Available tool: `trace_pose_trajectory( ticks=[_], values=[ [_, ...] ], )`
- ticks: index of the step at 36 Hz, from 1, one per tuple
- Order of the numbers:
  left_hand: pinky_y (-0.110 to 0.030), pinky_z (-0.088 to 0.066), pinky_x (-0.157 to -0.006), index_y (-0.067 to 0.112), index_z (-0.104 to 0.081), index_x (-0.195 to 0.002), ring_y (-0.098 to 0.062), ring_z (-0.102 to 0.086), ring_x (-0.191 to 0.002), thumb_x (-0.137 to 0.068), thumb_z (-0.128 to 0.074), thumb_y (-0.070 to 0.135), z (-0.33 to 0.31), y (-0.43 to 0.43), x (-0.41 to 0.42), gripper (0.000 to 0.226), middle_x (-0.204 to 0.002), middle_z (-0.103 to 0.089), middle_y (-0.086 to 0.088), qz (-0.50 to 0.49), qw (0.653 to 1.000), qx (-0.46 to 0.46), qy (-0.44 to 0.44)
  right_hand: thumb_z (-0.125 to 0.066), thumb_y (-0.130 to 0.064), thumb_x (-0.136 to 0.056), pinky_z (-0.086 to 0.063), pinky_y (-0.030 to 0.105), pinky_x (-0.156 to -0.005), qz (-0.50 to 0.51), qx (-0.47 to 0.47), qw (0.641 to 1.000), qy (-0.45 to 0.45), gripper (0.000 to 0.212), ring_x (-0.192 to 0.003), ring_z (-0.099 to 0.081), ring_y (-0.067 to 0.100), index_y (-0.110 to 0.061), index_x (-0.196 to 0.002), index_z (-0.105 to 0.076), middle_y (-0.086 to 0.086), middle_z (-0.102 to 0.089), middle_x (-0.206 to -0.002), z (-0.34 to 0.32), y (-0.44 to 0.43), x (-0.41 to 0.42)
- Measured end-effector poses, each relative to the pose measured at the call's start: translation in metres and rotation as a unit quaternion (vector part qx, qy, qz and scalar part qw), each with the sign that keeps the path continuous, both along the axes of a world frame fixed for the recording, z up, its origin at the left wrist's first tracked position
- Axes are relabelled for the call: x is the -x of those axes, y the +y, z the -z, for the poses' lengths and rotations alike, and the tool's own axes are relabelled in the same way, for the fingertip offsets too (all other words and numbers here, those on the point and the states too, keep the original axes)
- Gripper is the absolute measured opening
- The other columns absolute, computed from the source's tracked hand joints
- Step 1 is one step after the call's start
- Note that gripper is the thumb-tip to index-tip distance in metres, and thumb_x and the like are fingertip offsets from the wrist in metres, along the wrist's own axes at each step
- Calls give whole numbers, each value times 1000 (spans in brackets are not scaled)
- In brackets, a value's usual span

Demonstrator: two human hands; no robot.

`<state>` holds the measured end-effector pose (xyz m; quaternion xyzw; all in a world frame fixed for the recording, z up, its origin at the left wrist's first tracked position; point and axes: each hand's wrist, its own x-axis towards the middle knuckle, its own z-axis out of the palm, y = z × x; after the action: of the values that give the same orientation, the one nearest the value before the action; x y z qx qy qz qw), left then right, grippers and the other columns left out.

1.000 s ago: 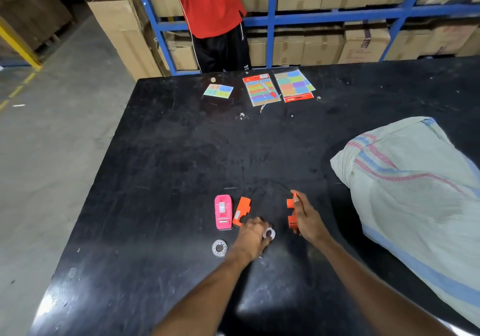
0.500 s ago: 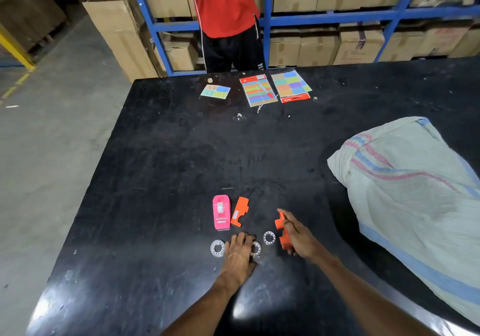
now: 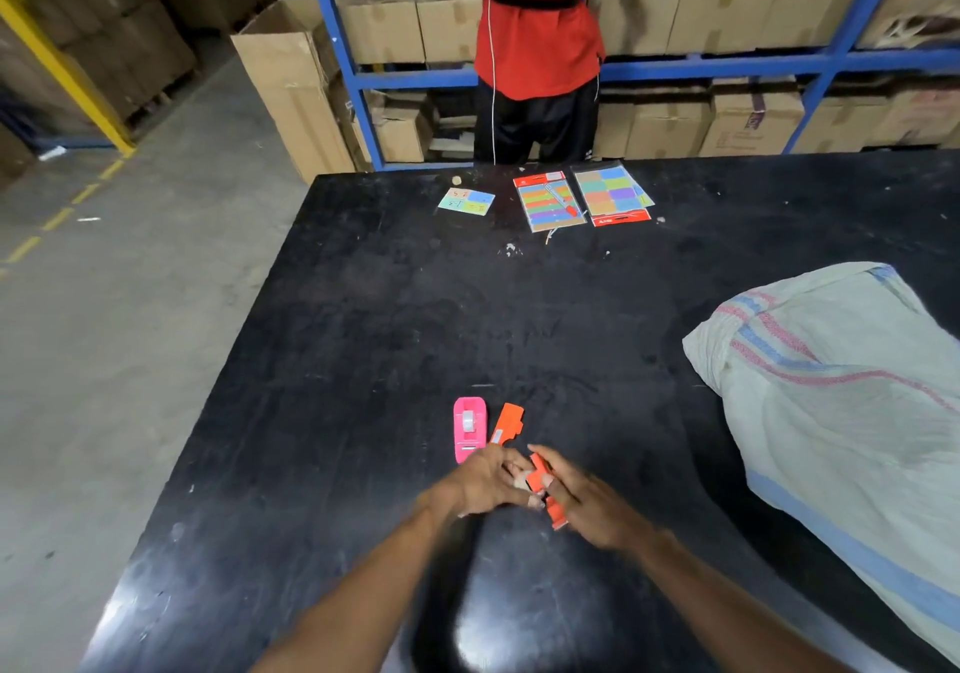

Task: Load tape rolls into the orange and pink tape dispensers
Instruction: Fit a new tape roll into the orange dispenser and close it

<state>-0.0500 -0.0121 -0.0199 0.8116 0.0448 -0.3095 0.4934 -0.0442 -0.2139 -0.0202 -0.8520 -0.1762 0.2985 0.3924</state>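
I see R hand (image 3: pixel 592 506) pinching orange dispenser half (image 3: pixel 545 490) above table (image 3: pixel 363 360) center-front; L hand (image 3: pixel 480 482) fingers touch it, grip unclear. Pink dispenser (image 3: pixel 469 429) just left. Left table edge well apart.

1. Big black table (image 3: pixel 363 308), scuffed, with a glare spot near the front edge.
2. Grey concrete floor (image 3: pixel 130 334) with yellow dashed lines.
3. Blue shelving (image 3: pixel 675 66) stuffed with cardboard boxes (image 3: pixel 727 22).
4. Yellow post (image 3: pixel 62 64) on the left.
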Motion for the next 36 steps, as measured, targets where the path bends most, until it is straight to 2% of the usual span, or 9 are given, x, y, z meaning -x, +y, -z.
trace_pose_trajectory(
  ticks=[5,9,11,14,18,20,28,33,36],
  values=[
    [-33,-50,-101,22,-75,-95,-14,-71,-93,-65,-87,39,-23,10,-6,37,-97,-77,-9,16,997,50,50,-36,-44,-104,-51,32,-100,8,-38,999,13,40,-125,-54,4,-50,-143,-33,-17,-47,-146,-7,3,0],
    [-25,-52,-92,19,-75,-103,-6,-68,-94,-74,-82,28,-38,12,-12,31,-96,-76,-2,38,991,82,98,-37,-41,-105,-47,11,-73,20,-57,998,31,41,-80,-58,-18,-44,-146,-37,-14,-57,-129,-15,5,-1],
    [-29,-56,-91,9,-72,-106,-17,-71,-96,-75,-81,14,-38,13,-15,32,-93,-76,-4,14,987,105,121,-38,-40,-105,-45,15,-85,17,-67,997,32,41,-82,-55,-24,-43,-146,-37,-14,-57,-133,-13,4,-3],
    [-37,-57,-92,-1,-64,-109,-27,-72,-96,-73,-82,8,-38,16,-19,41,-93,-76,-11,-23,984,118,129,-38,-42,-105,-38,26,-111,15,-78,996,37,42,-117,-50,-17,-47,-146,-36,-17,-49,-148,-10,2,-8],
    [-34,-58,-91,-3,-67,-105,-29,-71,-100,-75,-82,15,-41,17,-23,38,-107,-73,-22,-20,982,129,137,-39,-40,-105,-52,21,-75,30,-84,994,54,41,-67,-59,-13,-48,-145,-39,-12,-64,-122,-19,5,-12],
    [-36,-56,-94,-2,-69,-105,-30,-71,-102,-77,-81,19,-43,18,-27,37,-111,-71,-25,-13,980,133,146,-40,-40,-104,-55,24,-61,22,-88,994,61,41,-62,-60,0,-52,-143,-39,-9,-68,-114,-19,7,-13],
    [-23,-58,-83,7,-72,-103,-21,-72,-99,-86,-70,34,-42,4,-43,32,-101,-76,-9,-86,972,171,136,-39,-31,-107,-48,43,-66,137,-207,957,148,38,-60,-60,18,-50,-139,-45,-1,-69,-77,-5,12,-21],
    [-30,-55,-56,13,-60,-86,-20,-71,-69,-87,-60,54,-17,-8,-62,41,-77,-72,-9,-224,969,87,56,-44,-24,-106,-55,47,-66,229,-252,924,173,31,-75,-62,29,-34,-135,-51,6,-66,-104,-7,12,-31],
    [-50,-57,-74,19,-57,-81,-25,-67,-74,-88,-64,21,13,-11,-74,9,-84,-70,-11,-236,969,-56,-47,-42,-19,-107,-60,48,-69,280,-263,906,177,26,-80,-63,26,-30,-129,-51,8,-58,-103,-4,9,-37]
  ],
)
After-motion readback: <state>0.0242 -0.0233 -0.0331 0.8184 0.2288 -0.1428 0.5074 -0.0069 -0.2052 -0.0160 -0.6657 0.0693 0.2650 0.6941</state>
